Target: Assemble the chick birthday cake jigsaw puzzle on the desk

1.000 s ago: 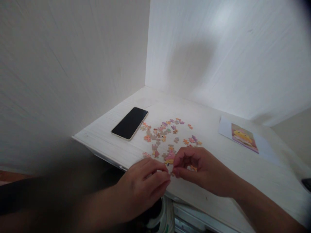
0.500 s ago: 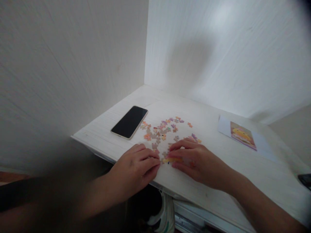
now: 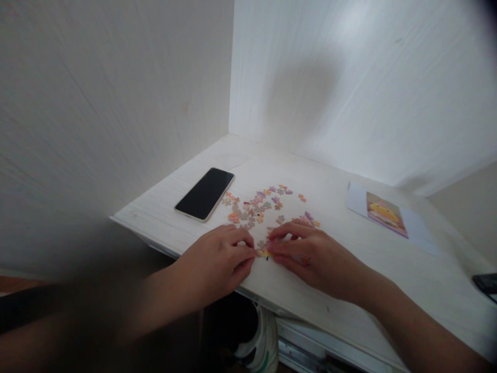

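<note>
Near the table's front edge, a few joined yellow jigsaw puzzle pieces [image 3: 264,254] lie between my hands. My left hand [image 3: 224,257] pinches at their left end, thumb and forefinger closed on a puzzle piece mostly hidden by the fingertips. From the other side, my right hand [image 3: 301,247] is closed over the pieces, its fingertips pressed together on a puzzle piece. More pieces show partly under the right palm. Just beyond the hands, loose jigsaw pieces [image 3: 259,205] in orange, purple and grey are scattered on the white table.
A smartphone [image 3: 205,194] with a dark screen lies left of the pieces. To the right, a picture card of a yellow figure [image 3: 386,214] rests on a white sheet [image 3: 421,235]. White panels [image 3: 287,77] rise behind and left. A dark object [image 3: 485,282] sits at the far right.
My right fingers have drawn together and shifted slightly left over the yellow pieces, covering more of them. My left thumb and forefinger have stayed by the left end, with the hand a little more arched.
</note>
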### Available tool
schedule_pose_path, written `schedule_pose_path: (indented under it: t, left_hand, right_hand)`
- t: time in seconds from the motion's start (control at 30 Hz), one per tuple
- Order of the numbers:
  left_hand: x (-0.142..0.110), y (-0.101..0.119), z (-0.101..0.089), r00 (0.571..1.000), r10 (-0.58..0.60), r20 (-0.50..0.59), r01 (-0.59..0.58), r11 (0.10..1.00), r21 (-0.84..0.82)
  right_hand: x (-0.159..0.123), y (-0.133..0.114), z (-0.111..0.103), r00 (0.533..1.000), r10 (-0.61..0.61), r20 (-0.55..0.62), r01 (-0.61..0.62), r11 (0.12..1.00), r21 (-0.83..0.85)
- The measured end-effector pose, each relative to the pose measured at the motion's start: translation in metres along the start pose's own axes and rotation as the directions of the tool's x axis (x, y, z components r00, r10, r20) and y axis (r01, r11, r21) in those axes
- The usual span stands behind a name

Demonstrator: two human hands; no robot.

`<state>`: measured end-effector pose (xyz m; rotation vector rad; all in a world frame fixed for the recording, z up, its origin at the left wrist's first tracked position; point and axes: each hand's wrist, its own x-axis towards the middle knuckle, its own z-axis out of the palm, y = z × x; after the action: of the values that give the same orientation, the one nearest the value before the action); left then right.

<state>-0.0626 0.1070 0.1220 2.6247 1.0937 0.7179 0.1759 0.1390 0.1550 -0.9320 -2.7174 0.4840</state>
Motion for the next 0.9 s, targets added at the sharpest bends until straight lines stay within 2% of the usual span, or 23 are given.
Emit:
schedule_pose_path:
  t: [0.2, 0.33, 0.4, 0.47, 0.57, 0.67, 0.77, 0.9]
  left_hand:
    - [-0.001, 0.000, -0.003, 0.992, 0.110, 0.066, -0.118, 0.983, 0.137]
    - [0.000, -0.006, -0.012, 0.989, 0.148, 0.026, -0.150, 0.977, 0.148]
    - [0.003, -0.012, -0.020, 0.993, 0.119, 0.007, -0.118, 0.979, 0.164]
    - [0.005, -0.020, -0.030, 0.997, 0.071, 0.037, -0.076, 0.981, 0.181]
    - [0.005, -0.028, -0.043, 0.991, 0.019, 0.136, -0.045, 0.980, 0.192]
    - [0.003, -0.028, -0.049, 0.989, -0.021, 0.146, -0.007, 0.983, 0.185]
    - [0.001, -0.021, -0.046, 0.990, -0.036, 0.135, 0.021, 0.993, 0.117]
    - [0.001, -0.012, -0.038, 0.976, 0.014, 0.218, -0.039, 0.993, 0.112]
  right_hand:
    - [0.000, -0.002, -0.001, 1.000, -0.018, -0.009, 0.018, 1.000, -0.001]
    - [-0.001, -0.002, -0.001, 0.999, -0.025, -0.023, 0.025, 1.000, 0.000]
    - [-0.002, 0.001, -0.001, 0.997, -0.030, -0.072, 0.030, 1.000, 0.002]
    - [-0.003, 0.005, -0.003, 0.985, -0.026, -0.170, 0.025, 1.000, -0.011]
    - [-0.004, 0.014, -0.008, 0.949, -0.010, -0.316, -0.003, 0.999, -0.040]
    - [-0.005, 0.023, -0.014, 0.909, 0.017, -0.417, -0.042, 0.998, -0.049]
    - [-0.005, 0.028, -0.017, 0.882, 0.055, -0.468, -0.082, 0.996, -0.037]
    - [-0.004, 0.030, -0.016, 0.884, 0.071, -0.462, -0.101, 0.994, -0.041]
